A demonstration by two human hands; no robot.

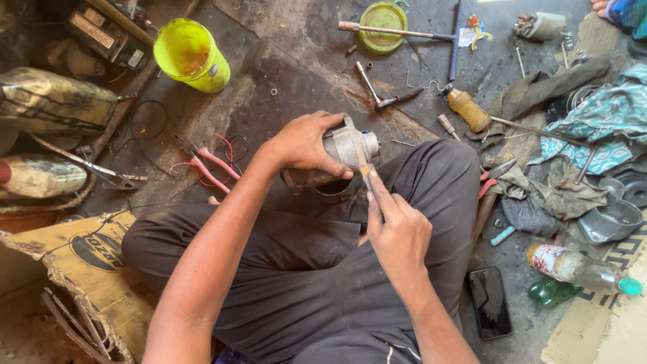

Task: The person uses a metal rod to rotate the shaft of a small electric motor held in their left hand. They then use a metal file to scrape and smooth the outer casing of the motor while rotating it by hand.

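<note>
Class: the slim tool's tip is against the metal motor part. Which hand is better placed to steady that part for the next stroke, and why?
Left. The left hand already wraps the grey motor part over the lap, while the right hand is pinching the slim tool against it.

Yellow bucket (192,55), pliers (205,165), phone (490,302) on floor.

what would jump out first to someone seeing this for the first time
At centre, the left hand grips a grey metal motor housing over the lap, while the right hand presses a thin tool against it. The bright yellow-green plastic cup at upper left stands out on the dark, oily floor, and hand tools, rags and bottles crowd the right side.
</note>
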